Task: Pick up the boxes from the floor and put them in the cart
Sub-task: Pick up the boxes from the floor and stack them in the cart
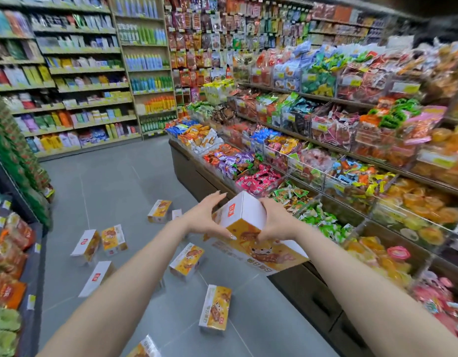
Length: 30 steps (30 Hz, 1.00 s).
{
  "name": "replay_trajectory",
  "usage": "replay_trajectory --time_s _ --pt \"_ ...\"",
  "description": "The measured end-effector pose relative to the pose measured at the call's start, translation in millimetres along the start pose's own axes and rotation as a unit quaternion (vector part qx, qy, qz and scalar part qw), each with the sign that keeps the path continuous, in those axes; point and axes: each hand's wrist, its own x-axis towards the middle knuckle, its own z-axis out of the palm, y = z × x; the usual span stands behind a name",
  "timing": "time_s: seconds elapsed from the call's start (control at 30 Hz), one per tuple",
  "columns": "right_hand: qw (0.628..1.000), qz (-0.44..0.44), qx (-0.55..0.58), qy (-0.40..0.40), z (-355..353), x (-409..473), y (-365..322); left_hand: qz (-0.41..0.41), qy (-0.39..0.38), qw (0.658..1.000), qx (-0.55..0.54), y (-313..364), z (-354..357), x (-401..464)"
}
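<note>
I hold a white and yellow snack box [242, 215] in the air between both hands, at the centre of the view. My left hand [209, 217] grips its left side, my right hand [276, 222] its right side. Just below it lies a larger flat box [269, 253] with the same yellow print, near the edge of the snack display. Several matching boxes lie scattered on the grey floor, among them one [159, 211] far ahead, one [186, 258] in the middle and one [217, 309] close to me. No cart is in view.
A tiered snack display [351, 155] with clear bins runs along the right side. Shelves of bottles and packs [81, 81] line the back wall. A lower shelf [14, 243] of packets borders the left. The grey floor aisle [114, 176] runs between them.
</note>
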Motion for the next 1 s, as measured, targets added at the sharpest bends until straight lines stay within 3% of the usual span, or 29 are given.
replay_trajectory --time_s 0.17,0.4,0.57,0.67,0.87,1.0 --pt "0.997 0.064 -0.047 0.022 2 -39 12 0.099 -0.035 0.994 0.018 53 35 20" --pt "0.984 0.167 -0.039 -0.04 -4 -141 78 0.133 -0.138 0.982 -0.006 88 89 28" --pt "0.966 0.257 -0.034 -0.014 -4 -227 111 0.158 -0.222 0.962 -0.021 132 145 19" --pt "0.955 0.294 -0.048 0.005 -1 -278 121 0.189 -0.248 0.95 0.034 164 181 7" --pt "0.93 0.357 -0.089 0.012 10 -404 142 0.334 -0.258 0.884 0.201 265 284 -54" --pt "0.911 0.399 -0.104 0.014 20 -501 148 0.381 -0.278 0.859 0.199 319 347 -110"
